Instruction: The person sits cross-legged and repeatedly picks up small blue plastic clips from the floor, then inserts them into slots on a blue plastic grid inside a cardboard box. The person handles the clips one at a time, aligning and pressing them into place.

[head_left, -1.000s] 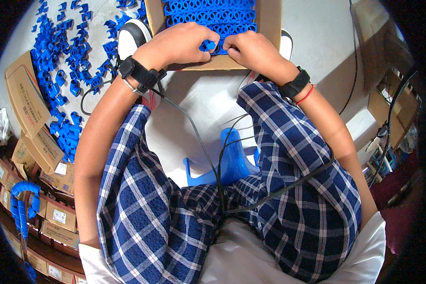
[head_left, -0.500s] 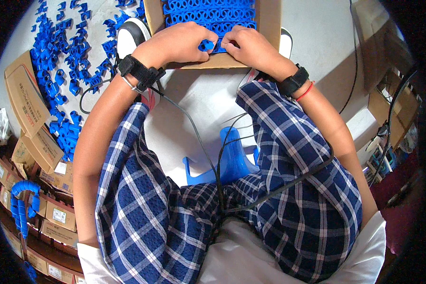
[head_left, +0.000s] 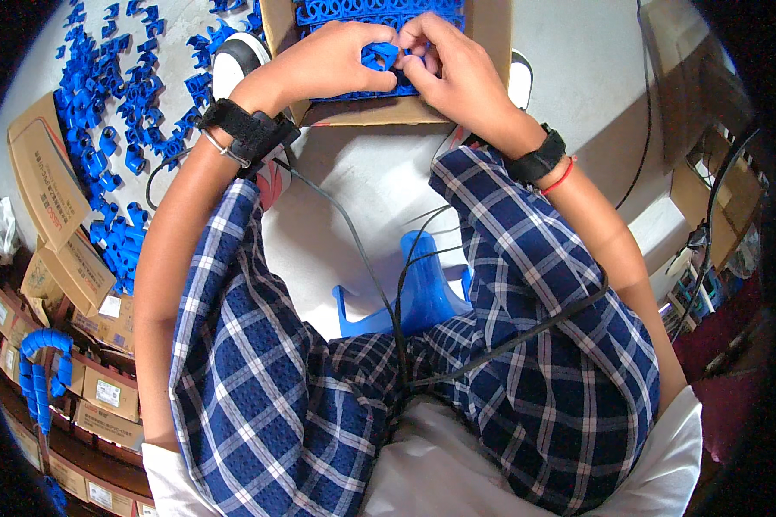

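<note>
Above the near side of an open cardboard box [head_left: 500,60], my left hand [head_left: 332,62] is closed round a small blue plastic pipe clip [head_left: 379,56], which shows between thumb and fingers. My right hand [head_left: 461,73] comes in from the other side, its thumb and fingers curled in a pinch right beside that clip. What lies between the right fingertips is mostly hidden. Rows of similar blue clips [head_left: 345,11] are packed side by side inside the box, partly covered by both hands.
Many loose blue clips [head_left: 86,129] lie scattered on the floor to the left. Cardboard flaps [head_left: 47,172] and stacked cartons [head_left: 108,392] stand at the left. A blue plastic stool [head_left: 422,293] shows between my legs, with black cables [head_left: 345,211] crossing in front.
Both hands have lifted slightly and moved farther over the box. They have come together, the right fingers now beside the clip in the left hand.
</note>
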The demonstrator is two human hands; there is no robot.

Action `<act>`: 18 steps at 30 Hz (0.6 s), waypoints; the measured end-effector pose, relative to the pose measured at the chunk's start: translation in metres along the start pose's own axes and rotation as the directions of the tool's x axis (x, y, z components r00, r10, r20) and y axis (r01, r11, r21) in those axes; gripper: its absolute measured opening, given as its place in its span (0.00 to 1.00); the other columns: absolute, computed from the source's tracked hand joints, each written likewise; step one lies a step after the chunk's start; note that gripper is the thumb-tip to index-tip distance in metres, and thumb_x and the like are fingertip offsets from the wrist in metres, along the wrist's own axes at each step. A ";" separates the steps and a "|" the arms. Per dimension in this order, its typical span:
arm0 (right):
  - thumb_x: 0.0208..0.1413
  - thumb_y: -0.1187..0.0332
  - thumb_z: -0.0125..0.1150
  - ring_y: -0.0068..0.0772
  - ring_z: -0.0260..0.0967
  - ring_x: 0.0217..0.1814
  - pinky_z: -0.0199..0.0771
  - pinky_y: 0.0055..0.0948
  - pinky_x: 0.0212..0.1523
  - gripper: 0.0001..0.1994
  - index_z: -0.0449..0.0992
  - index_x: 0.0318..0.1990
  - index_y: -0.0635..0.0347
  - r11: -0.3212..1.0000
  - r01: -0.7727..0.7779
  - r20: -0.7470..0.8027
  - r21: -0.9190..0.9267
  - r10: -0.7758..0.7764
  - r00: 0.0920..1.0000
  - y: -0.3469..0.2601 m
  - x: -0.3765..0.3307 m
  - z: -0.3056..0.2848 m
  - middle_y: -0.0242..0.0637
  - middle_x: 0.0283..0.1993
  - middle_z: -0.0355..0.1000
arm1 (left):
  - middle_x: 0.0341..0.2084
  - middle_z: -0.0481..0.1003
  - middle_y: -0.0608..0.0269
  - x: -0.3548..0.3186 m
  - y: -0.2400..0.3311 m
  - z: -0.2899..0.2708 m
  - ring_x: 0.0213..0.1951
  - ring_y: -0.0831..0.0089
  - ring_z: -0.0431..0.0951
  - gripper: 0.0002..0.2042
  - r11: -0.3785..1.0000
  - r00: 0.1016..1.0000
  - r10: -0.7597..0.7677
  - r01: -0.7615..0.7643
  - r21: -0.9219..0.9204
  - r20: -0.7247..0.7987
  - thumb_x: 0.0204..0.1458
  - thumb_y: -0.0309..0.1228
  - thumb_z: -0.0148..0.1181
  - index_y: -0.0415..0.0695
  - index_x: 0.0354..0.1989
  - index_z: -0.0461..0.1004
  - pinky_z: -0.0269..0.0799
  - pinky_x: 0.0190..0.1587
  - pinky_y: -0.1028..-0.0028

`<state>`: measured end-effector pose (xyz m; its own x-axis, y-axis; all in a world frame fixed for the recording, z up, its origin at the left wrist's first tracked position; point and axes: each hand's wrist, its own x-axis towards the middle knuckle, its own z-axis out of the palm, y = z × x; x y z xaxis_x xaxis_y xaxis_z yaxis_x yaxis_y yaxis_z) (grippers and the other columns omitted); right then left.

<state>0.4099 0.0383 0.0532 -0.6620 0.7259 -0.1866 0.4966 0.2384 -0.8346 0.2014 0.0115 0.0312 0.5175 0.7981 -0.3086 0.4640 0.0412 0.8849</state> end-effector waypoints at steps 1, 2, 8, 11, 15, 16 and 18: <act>0.53 0.74 0.56 0.46 0.73 0.41 0.73 0.39 0.42 0.09 0.72 0.43 0.58 0.994 0.103 -0.052 0.021 -0.102 0.993 -0.002 0.001 0.000 0.43 0.38 0.71 | 0.37 0.79 0.59 0.000 0.000 0.000 0.38 0.72 0.77 0.17 1.000 1.000 0.009 -0.010 -0.017 -0.026 0.49 0.32 0.66 0.42 0.48 0.75 0.72 0.46 0.71; 0.53 0.74 0.56 0.45 0.72 0.43 0.73 0.38 0.43 0.10 0.72 0.44 0.58 0.988 0.156 -0.034 0.022 -0.155 0.987 -0.003 0.003 0.001 0.42 0.39 0.70 | 0.38 0.79 0.60 -0.001 0.001 0.001 0.39 0.74 0.76 0.18 0.999 1.000 0.001 -0.002 -0.036 -0.026 0.49 0.32 0.66 0.42 0.49 0.75 0.71 0.47 0.72; 0.52 0.75 0.59 0.43 0.70 0.49 0.72 0.37 0.49 0.12 0.75 0.45 0.55 0.957 0.287 0.029 0.046 -0.288 0.957 -0.001 0.009 -0.003 0.40 0.43 0.70 | 0.42 0.74 0.67 -0.001 0.002 -0.005 0.45 0.79 0.71 0.25 0.980 0.997 -0.053 0.062 -0.188 0.048 0.47 0.31 0.66 0.40 0.55 0.71 0.68 0.52 0.76; 0.53 0.72 0.61 0.43 0.71 0.49 0.73 0.38 0.49 0.10 0.75 0.44 0.54 0.912 0.403 0.090 -0.075 -0.396 0.914 0.001 0.008 -0.013 0.38 0.44 0.71 | 0.41 0.73 0.68 0.001 0.003 -0.009 0.45 0.80 0.71 0.26 0.968 0.993 -0.033 0.059 -0.245 0.111 0.47 0.29 0.66 0.41 0.57 0.69 0.68 0.50 0.77; 0.55 0.68 0.62 0.44 0.72 0.47 0.73 0.39 0.48 0.08 0.75 0.42 0.54 0.899 0.391 0.096 -0.196 -0.379 0.920 0.000 0.004 -0.013 0.37 0.41 0.73 | 0.40 0.73 0.69 -0.001 0.005 -0.011 0.43 0.81 0.70 0.25 0.944 0.989 -0.054 0.095 -0.317 0.136 0.48 0.28 0.66 0.43 0.57 0.69 0.68 0.46 0.79; 0.55 0.67 0.63 0.44 0.72 0.47 0.74 0.38 0.48 0.08 0.75 0.42 0.54 0.910 0.375 0.075 -0.179 -0.368 0.927 0.000 0.003 -0.012 0.37 0.41 0.73 | 0.40 0.73 0.70 -0.002 0.006 -0.011 0.42 0.81 0.70 0.25 0.930 0.993 -0.034 0.074 -0.359 0.116 0.48 0.28 0.66 0.44 0.57 0.68 0.68 0.46 0.78; 0.56 0.67 0.62 0.44 0.73 0.45 0.74 0.38 0.46 0.08 0.75 0.42 0.54 0.941 0.312 0.019 -0.133 -0.312 0.950 0.001 0.000 -0.008 0.38 0.40 0.74 | 0.40 0.73 0.69 -0.003 0.007 -0.012 0.43 0.81 0.70 0.25 0.912 0.991 -0.052 0.096 -0.398 0.120 0.48 0.28 0.66 0.44 0.57 0.68 0.68 0.46 0.78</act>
<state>0.4145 0.0439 0.0567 -0.7944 0.6030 0.0736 0.3352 0.5362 -0.7747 0.1943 0.0166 0.0421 0.5749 0.7171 -0.3940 0.1868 0.3537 0.9165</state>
